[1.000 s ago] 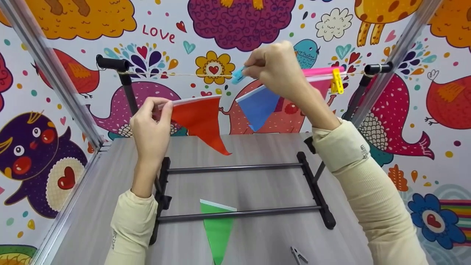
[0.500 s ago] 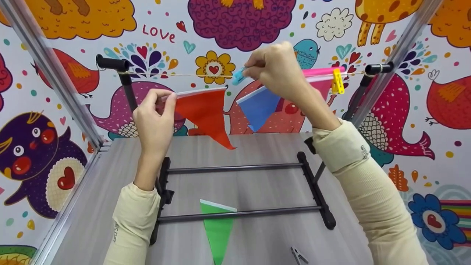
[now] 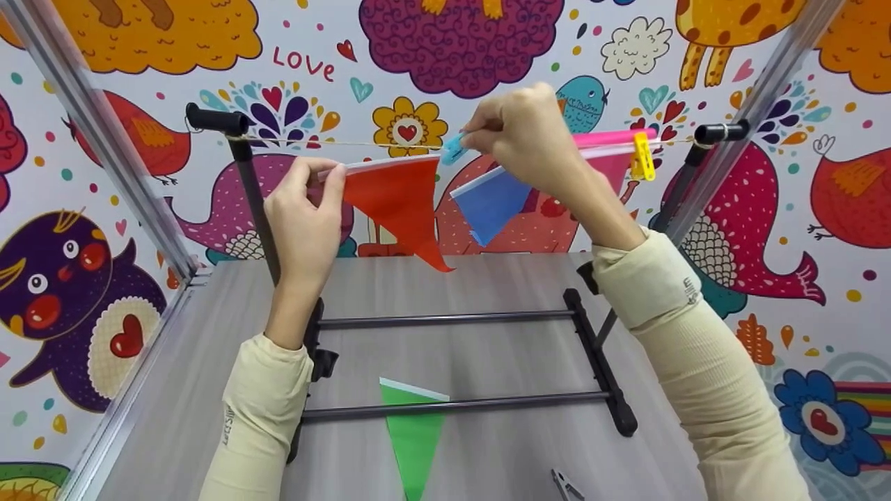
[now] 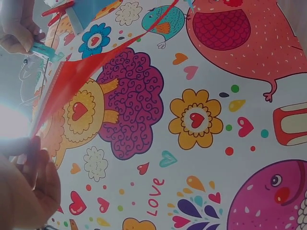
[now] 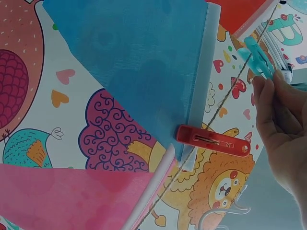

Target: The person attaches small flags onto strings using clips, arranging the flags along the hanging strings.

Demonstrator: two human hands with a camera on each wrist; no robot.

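My left hand pinches the left end of the white top edge of a red pennant. The pennant hangs beneath the string, its right corner beside a light-blue clothespin. My right hand pinches that clothespin, which crosses the string in the right wrist view; whether the pennant's corner lies between its jaws I cannot tell. A blue pennant hangs to the right, with a red clothespin at one end of its white edge. Beyond it is a pink pennant with a yellow clothespin.
A black frame holds the string between a left post and a right post. Its lower bar crosses over a green pennant on the table. A grey clothespin lies at the front edge.
My left hand has risen and moved right with the red pennant, bringing its right corner up to the light-blue clothespin. The right hand has stayed almost in place.
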